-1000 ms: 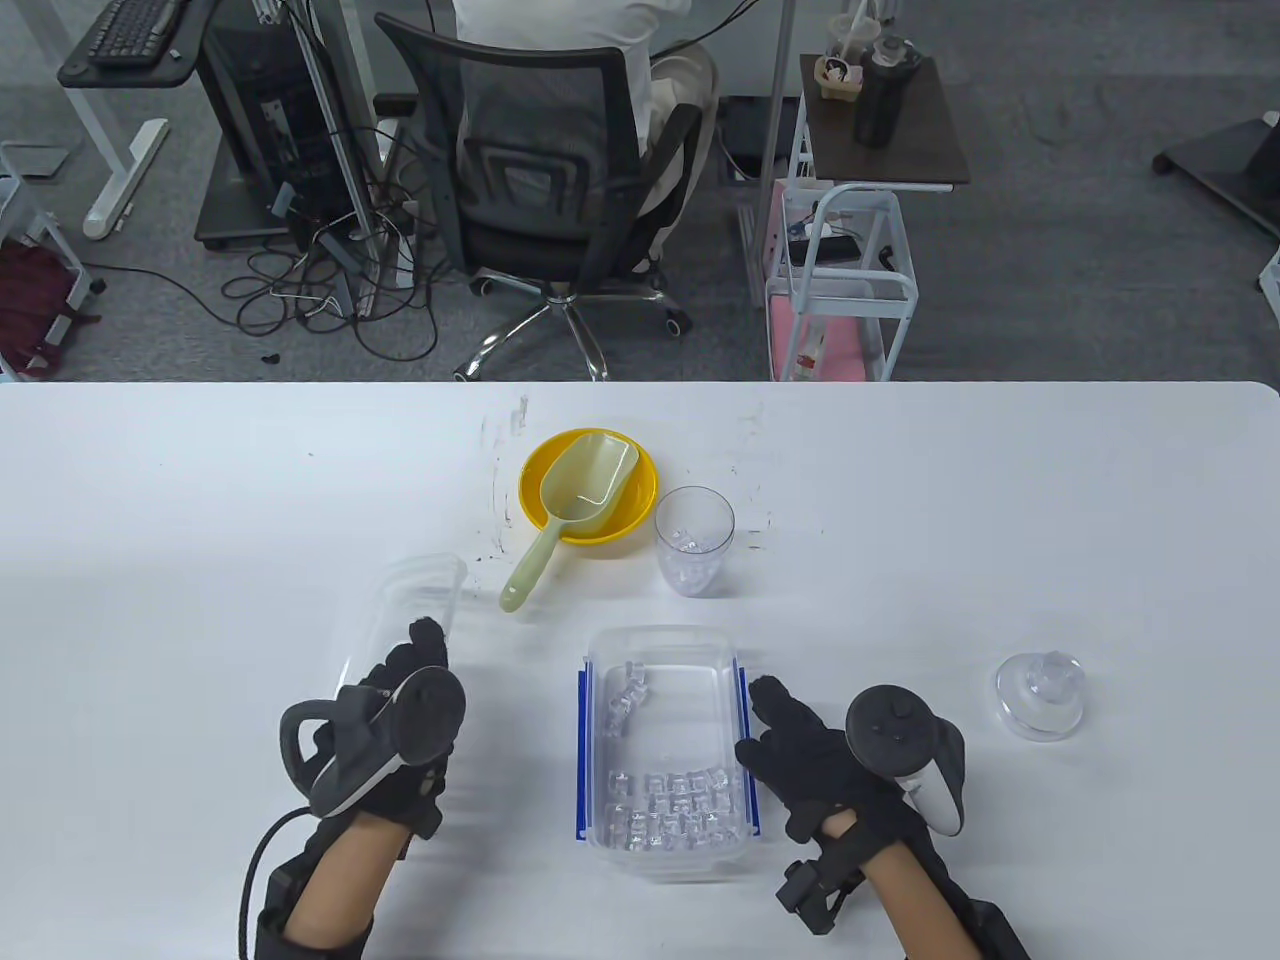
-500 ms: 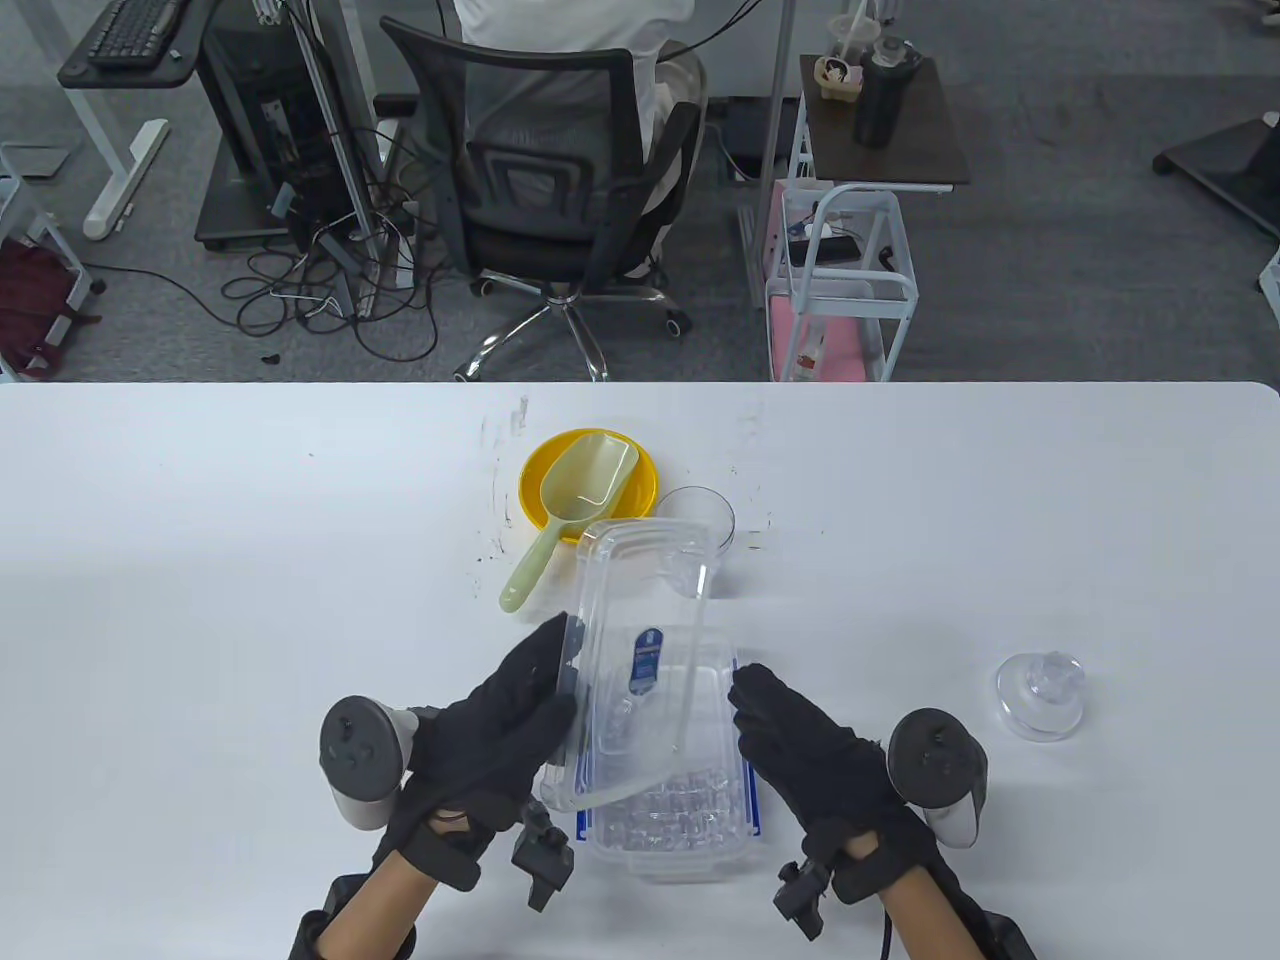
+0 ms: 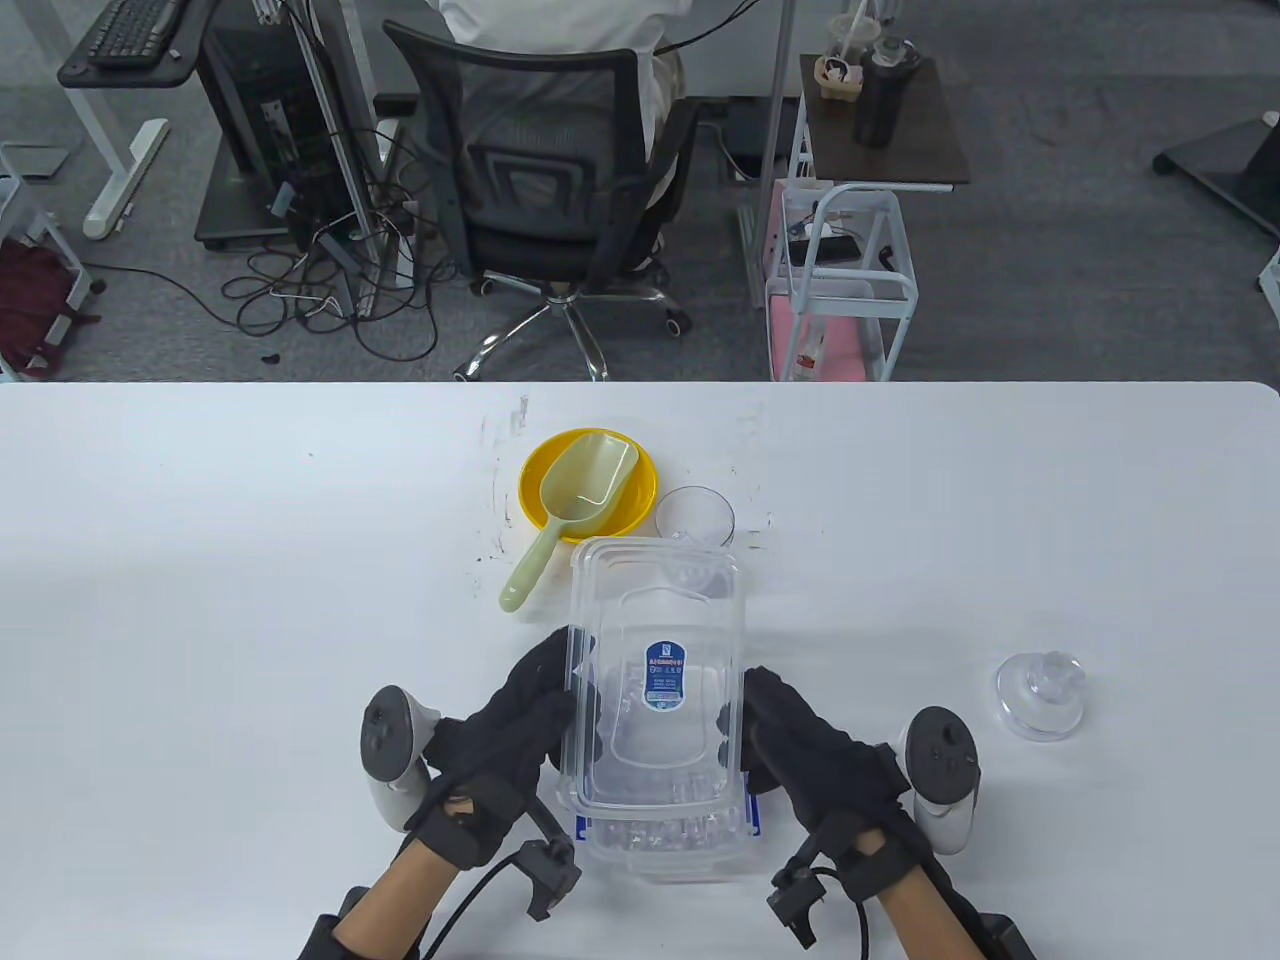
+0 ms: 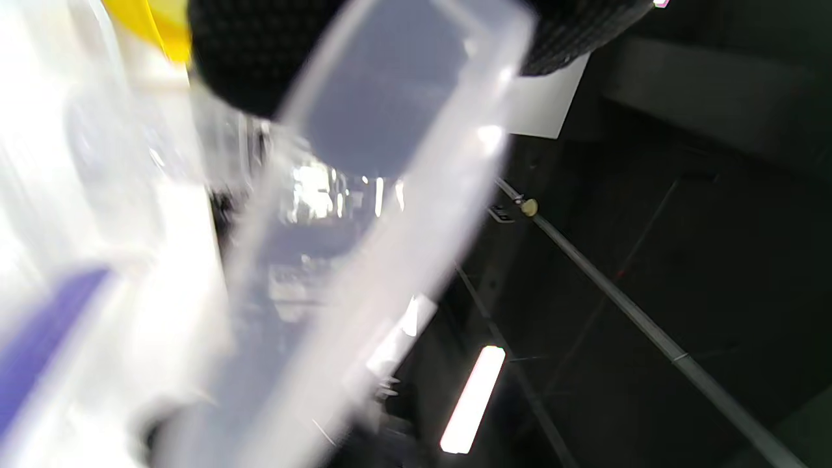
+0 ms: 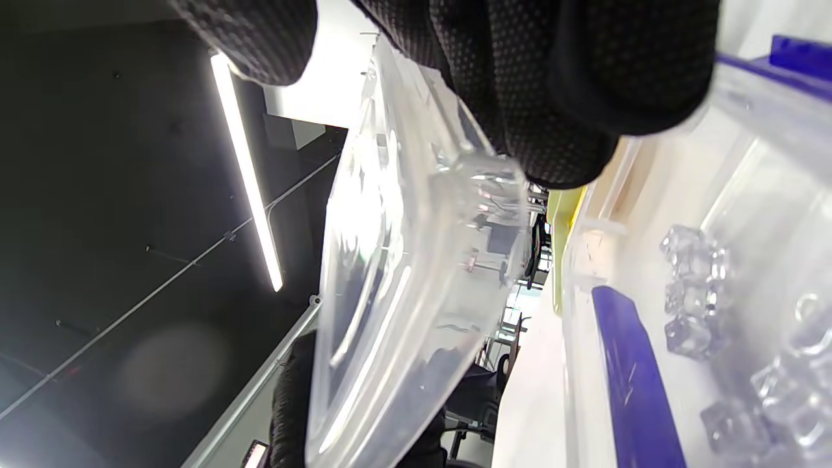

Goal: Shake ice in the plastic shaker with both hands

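Both hands hold a clear rectangular lid [image 3: 655,640] with a blue label, flat above the clear ice box [image 3: 660,850]. My left hand [image 3: 545,695] grips its left edge and my right hand [image 3: 765,710] grips its right edge. Several ice cubes [image 3: 655,828] lie in the box under the lid. The clear shaker cup [image 3: 694,512] stands behind, its lower part hidden by the lid. Its domed cap [image 3: 1040,693] lies at the right. In the right wrist view my fingers [image 5: 539,84] pinch the lid [image 5: 403,273] above the ice cubes [image 5: 689,305]. In the left wrist view the lid's edge [image 4: 364,214] is blurred.
A yellow bowl [image 3: 635,505] with a green scoop [image 3: 570,500] stands behind the box, left of the shaker cup. The scoop's handle [image 3: 528,575] points toward me. The box has blue side clips [image 5: 634,377]. An office chair stands beyond the table's far edge.
My left hand carried the lid from the left of the table over the ice box. My right hand took hold of its right edge, and the lid tipped from tilted to level.
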